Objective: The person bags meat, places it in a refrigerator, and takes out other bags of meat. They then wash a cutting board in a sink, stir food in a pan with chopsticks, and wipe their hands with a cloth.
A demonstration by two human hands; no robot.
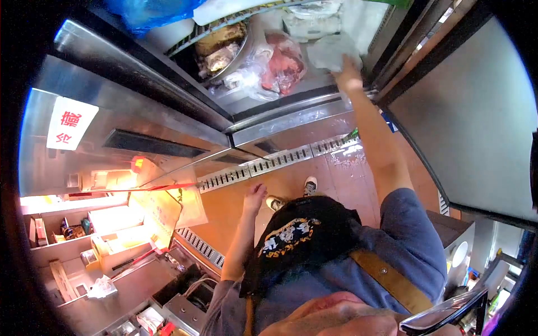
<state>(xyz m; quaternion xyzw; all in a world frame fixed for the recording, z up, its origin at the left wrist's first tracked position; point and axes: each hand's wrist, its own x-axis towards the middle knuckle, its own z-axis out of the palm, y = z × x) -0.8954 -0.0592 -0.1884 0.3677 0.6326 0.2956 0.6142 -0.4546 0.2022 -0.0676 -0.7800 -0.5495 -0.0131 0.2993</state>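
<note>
Inside the open fridge, my right hand [349,77] is at the right edge of a pale, cloudy plastic package [328,52]. The fingers are closed on its edge, slightly blurred. Left of the package lies red raw meat [284,64] in clear plastic wrap. A crumpled clear bag [246,78] sits beside the meat, and a round metal pot [221,53] with brownish chunks stands further left. My left hand [255,197] hangs low over the floor, fingers loosely bent and apart, holding nothing.
The fridge door [476,112] stands swung out on the right. A wire shelf [218,25] with a blue bag [148,11] crosses above. A slotted metal drain [280,161] runs along the wet tiled floor [330,176]. Steel counters [134,280] with boxes stand at lower left.
</note>
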